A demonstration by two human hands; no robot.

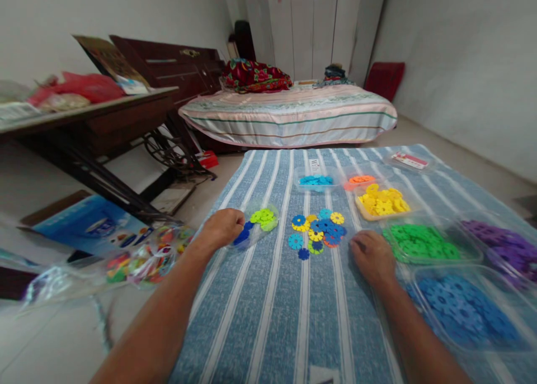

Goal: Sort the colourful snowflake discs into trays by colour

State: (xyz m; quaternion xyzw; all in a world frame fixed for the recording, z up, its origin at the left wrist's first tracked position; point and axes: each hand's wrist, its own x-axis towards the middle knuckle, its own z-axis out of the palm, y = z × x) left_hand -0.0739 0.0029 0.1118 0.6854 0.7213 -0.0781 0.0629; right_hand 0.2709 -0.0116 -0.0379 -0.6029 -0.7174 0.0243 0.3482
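My left hand point(224, 226), fingers curled together, is at the left edge of a clear shallow container holding dark blue snowflake discs point(243, 234) and lime green snowflake discs point(264, 217). Whatever its fingers may hold is hidden. Closed and resting on the striped cloth, my right hand point(372, 255) lies between a mixed pile and the green discs point(422, 241); its palm side cannot be seen. Between both hands spreads the pile of loose snowflake discs point(325, 226) in blue, yellow, light blue, orange and lime.
Clear containers hold yellow discs point(384, 199), purple discs point(503, 247), blue discs point(465, 306), light blue discs point(315, 180) and orange discs point(361, 179). A lidded box point(411, 160) sits at the far right. Left of the table are a sewing-machine table point(138, 102) and bagged items point(151, 261).
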